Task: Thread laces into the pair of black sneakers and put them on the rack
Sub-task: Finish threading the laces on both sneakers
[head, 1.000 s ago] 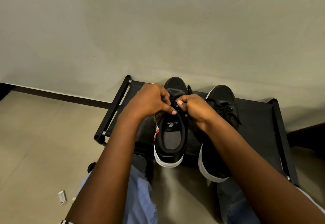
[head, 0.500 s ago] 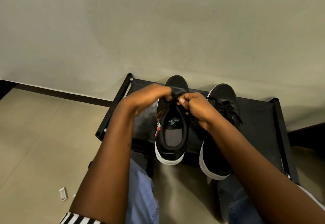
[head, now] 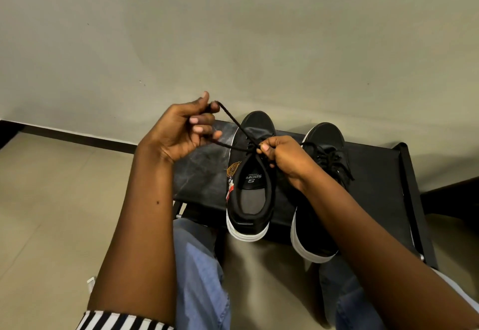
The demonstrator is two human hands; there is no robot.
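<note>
Sleeve: striped, at the near edge on the left arm; loose enough in judgement to stay out of the work.
Knees: in blue denim, just under the rack's near rail; a bump there could jolt both shoes.
Rack: black top shelf, carrying both sneakers with heels overhanging the near edge; a hard tug could drag the left shoe off toward the lap.
Left shoe: upright, toe to the wall, mouth open; light, so likely to tip or slide under an uneven pull.
Right shoe: just beside it, partly under the right forearm, already laced with loose ends trailing; could be knocked by that arm.
Right hand: curled, pinching the lace at the crossing over the tongue; slack in this pinch would let the crossing loosen.
Lace: taut from the eyelets up and left, a second strand running lower; risk of slipping back out of the top eyelets, or of uneven ends.
Left hand: raised, thumb and fingertips pinching the lace end, other fingers loosely bent; thin grip, likely to slip if pulled harder.
Wall: plain, behind the rack.
</note>
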